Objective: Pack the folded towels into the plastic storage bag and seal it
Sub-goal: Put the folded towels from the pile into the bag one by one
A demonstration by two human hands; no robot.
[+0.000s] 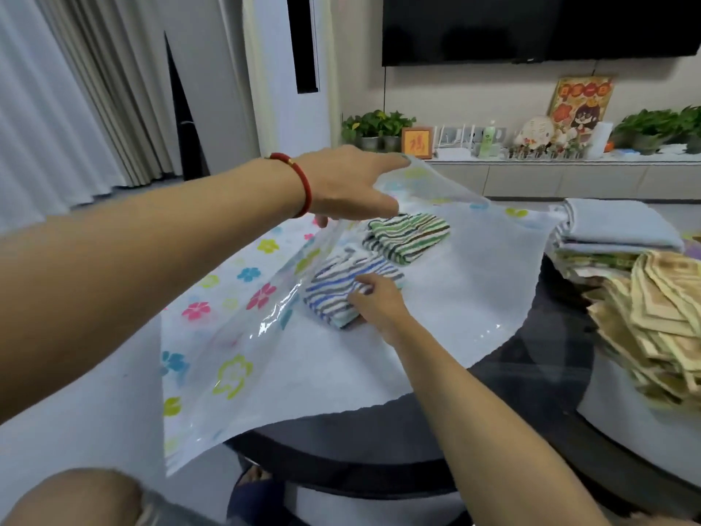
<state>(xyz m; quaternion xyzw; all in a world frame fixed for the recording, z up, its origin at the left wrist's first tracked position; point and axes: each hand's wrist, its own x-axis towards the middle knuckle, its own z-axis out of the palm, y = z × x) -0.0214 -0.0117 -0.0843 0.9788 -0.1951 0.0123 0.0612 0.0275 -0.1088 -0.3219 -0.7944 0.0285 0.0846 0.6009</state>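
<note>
A large clear plastic storage bag printed with coloured flowers [235, 332] lies spread across the round dark tabletop [531, 381], its open mouth facing the near side. The left hand [349, 184], with a red bead bracelet [299, 180] at the wrist, holds the bag's upper sheet lifted — its fingers are curled under the edge and the thumb lies on top, so the mouth gapes wide. The right hand [375, 301] reaches into the opening and rests on a folded towel with blue and grey stripes [341, 290], fingers bent over its near right corner and gripping it. That towel lies on the bag's lower sheet, inside the mouth. Just beyond it, farther in, sits a second folded towel with green and brown stripes [409, 233], close beside the first, though I cannot tell whether they touch.

To the right, on the tabletop outside the bag, stands a stack of folded pale blue and patterned towels [614, 233], and nearer — at the right edge — a heap of folded beige patterned cloths [660, 320]. Far behind, a low white cabinet [569, 176] carries potted green plants [375, 127] beneath a dark wall screen [531, 28].
</note>
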